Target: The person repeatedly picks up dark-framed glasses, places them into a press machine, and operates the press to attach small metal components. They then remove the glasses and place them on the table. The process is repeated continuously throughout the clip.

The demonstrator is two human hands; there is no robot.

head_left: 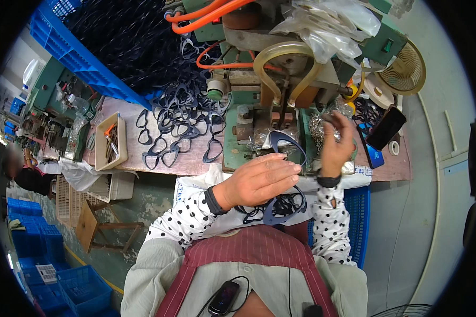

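From the head view, looking down over the person's arms, the dark blue eyeglass frame (269, 214) lies at the left hand (260, 181), just in front of the chest and near the green machine (232, 151). Its long axis runs away from the body: one rim reaches up toward the machine's metal block, the other hangs back over the lap, and the left hand crosses the middle. That hand is the nearer one; the right is off to the frame's right, apart from it. The left fingers are nearly straight and together, seemingly gripping the frame, though the thumb is hidden beneath. The right hand (337, 148) is raised with fingers bent, beside the heap of small metal parts (316, 131); it's blurred, so I can't tell whether it pinches one. More loose frames (182, 128) lie on the worktop (394, 170), left of the machine.
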